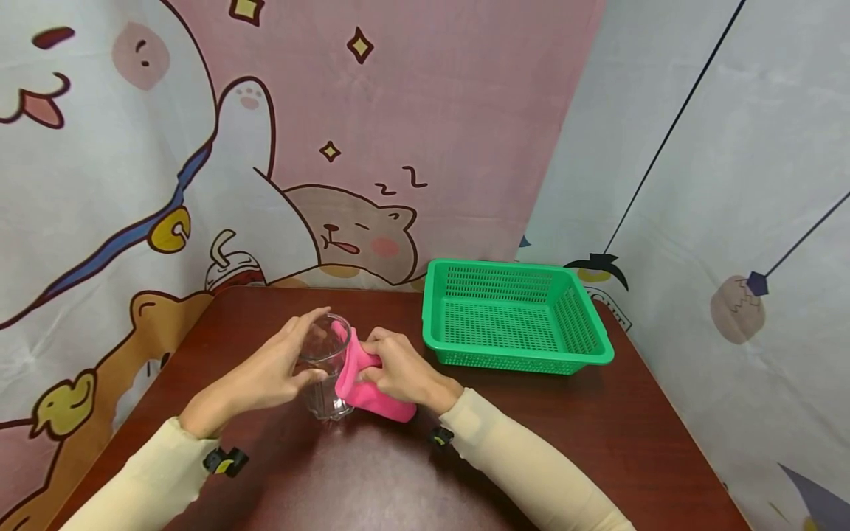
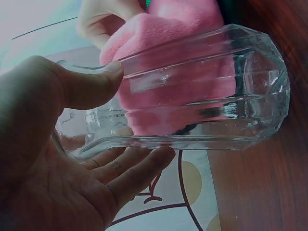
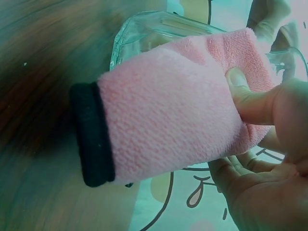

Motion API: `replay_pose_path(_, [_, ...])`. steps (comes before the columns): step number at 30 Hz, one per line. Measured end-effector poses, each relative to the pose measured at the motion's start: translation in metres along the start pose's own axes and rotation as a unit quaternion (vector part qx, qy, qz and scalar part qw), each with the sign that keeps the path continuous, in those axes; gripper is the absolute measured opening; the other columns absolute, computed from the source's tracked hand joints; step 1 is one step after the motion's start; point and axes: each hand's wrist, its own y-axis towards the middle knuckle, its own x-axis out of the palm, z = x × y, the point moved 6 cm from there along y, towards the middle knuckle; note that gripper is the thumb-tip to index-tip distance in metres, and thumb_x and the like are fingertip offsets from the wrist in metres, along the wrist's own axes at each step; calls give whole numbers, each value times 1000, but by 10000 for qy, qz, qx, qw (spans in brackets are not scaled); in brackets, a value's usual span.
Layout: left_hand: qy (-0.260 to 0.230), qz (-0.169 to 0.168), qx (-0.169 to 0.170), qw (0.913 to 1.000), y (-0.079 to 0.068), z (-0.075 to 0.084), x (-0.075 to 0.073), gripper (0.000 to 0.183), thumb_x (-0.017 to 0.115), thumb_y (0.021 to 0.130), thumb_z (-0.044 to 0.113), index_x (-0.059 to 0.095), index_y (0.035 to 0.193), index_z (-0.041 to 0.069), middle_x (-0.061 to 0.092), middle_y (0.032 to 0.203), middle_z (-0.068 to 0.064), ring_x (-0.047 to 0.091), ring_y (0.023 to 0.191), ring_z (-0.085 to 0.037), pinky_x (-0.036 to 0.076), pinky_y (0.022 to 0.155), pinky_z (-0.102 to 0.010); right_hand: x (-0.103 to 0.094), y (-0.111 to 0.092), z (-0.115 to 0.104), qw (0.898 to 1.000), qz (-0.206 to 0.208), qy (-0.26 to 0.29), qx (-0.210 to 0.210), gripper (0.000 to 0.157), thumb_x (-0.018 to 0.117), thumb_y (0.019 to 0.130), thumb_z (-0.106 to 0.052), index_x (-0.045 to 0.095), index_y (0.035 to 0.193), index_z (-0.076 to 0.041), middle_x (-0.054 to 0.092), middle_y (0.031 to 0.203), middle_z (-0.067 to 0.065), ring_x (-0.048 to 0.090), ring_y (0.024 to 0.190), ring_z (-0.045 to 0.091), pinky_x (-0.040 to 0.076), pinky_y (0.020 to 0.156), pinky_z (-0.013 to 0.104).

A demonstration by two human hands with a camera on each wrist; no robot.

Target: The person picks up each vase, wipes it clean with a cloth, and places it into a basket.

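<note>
A clear glass vase (image 1: 324,383) with faceted sides and a round open rim stands upright over the table. My left hand (image 1: 268,369) holds it near the top, with the thumb on the near side and the fingers round the far side, as the left wrist view of the vase (image 2: 192,96) shows. My right hand (image 1: 405,372) grips a folded pink cloth (image 1: 378,398) against the vase's right side. In the right wrist view, the fluffy cloth (image 3: 168,106) has a dark edge band, and the thumb presses on its upper part.
A green plastic basket (image 1: 518,361) with slotted walls sits at the back right of the dark red-brown table (image 1: 372,479). Behind the table hangs a cartoon-printed cloth backdrop (image 1: 425,125), which also runs along both sides.
</note>
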Motion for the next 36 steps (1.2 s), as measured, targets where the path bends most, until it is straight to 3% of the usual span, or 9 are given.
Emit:
replay_pose_path(23, [-115,-53,-19,9999,-1,-1,1,105,95,95,1,31,178,7,62,147,-24,70,134,-41,73,92,-42,-10,4,-10,9983,428,314,-260,19,94,100,-15,91,118,-10,72,104,2,61,95,11,53,78,22])
replay_pose_path(36, [59,6,30,10000,0,-1,0,105,96,95,7,32,177,9,65,145,-19,72,131,-36,67,88,-31,-16,5,-10,9952,770,568,-231,19,94,98,-11,89,116,-10,74,103,3,63,94,12,53,75,21])
